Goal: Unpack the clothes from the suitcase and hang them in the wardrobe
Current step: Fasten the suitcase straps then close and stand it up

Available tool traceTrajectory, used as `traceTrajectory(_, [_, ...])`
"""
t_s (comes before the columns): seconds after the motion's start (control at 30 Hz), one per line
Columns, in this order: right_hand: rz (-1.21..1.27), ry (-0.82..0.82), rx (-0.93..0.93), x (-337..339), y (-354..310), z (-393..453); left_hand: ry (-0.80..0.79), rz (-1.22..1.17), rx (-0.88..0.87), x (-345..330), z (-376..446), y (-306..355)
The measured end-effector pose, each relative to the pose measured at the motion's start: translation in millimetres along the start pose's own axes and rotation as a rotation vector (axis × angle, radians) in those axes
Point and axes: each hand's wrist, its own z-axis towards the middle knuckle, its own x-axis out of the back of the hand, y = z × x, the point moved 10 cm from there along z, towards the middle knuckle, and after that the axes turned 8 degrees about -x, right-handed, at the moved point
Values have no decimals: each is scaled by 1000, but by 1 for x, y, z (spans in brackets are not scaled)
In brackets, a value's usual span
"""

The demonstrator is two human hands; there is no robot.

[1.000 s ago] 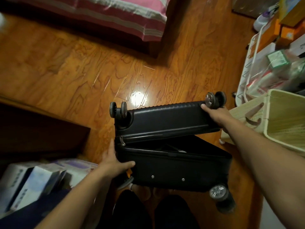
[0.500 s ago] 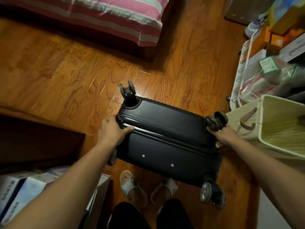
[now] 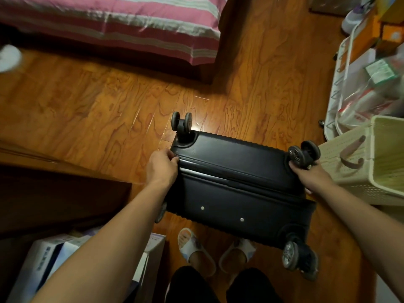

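Above the wooden floor (image 3: 91,110), between the person's outstretched arms, a black hard-shell suitcase (image 3: 236,184) is seen from its wheeled end, its two halves brought together along the central seam. Left hand (image 3: 161,167): placed at the suitcase's left edge by the seam, fingers curled onto the shell near the far-left caster (image 3: 181,122). Right hand (image 3: 310,177): gripping the right edge, fingers wrapped round the corner just below the far-right caster (image 3: 302,154). A third caster (image 3: 290,255) projects from the near-right corner, toward the viewer; the fourth is largely hidden behind the left forearm. Whether the case rests on the floor or is carried cannot be told. Two light slippers (image 3: 196,248) on the person's feet stand just below the suitcase. A pale woven-pattern basket (image 3: 349,162) with a brown handle stands just beside the right hand, and a white wire rack (image 3: 341,88) holding packets lies beyond it. A bed with a pink-striped cover (image 3: 122,25) occupies the far side of the room. White boxes (image 3: 43,263) lie at lower left, beside dark wooden furniture (image 3: 54,193).
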Motion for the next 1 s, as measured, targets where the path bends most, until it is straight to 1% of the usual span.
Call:
traceTrajectory(0.07, [86,-55,-90,-7,10,0,-3,172,-52,-4,-2,10])
traceTrajectory(0.1, [115,-97,-163,-14,17,-1,-2,224,-74,-6,-5,13])
traceTrajectory(0.17, [116,-190,-292,-25,29,-7,-1,272,-124,-9,-10,17])
traceTrajectory(0.23, [116,-262,-350,-30,33,-10,-9,304,-146,-9,-12,17])
traceTrajectory(0.3, [113,-296,-380,-31,33,-12,-24,301,-118,-6,-11,13])
traceTrajectory(0.43, [83,-296,-329,-25,34,-12,-35,113,15,-7,-4,-1])
traceTrajectory(0.53, [85,-317,-263,-20,49,-10,-13,36,31,-10,-3,-3])
traceTrajectory(0.6, [195,-366,-251,-23,67,-18,2,26,27,-9,-3,-3])
traceTrajectory(0.67, [393,-444,-253,-33,83,-33,6,32,12,-10,-1,2])
traceTrajectory(0.7, [492,-448,-223,-38,86,-39,14,34,-5,-11,0,6])
traceTrajectory(0.73, [528,-395,-166,-37,87,-40,24,38,-34,-12,0,12])
traceTrajectory(0.8, [438,-167,-29,-24,82,-34,32,61,-88,-16,-4,25])
traceTrajectory(0.87, [458,25,60,-7,69,-25,48,80,-85,-18,-8,26])
traceTrajectory(0.93, [520,164,60,7,58,-20,77,33,-40,-15,-8,22])
traceTrajectory(1.0, [544,257,49,17,48,-16,103,-2,-14,-13,-4,17])
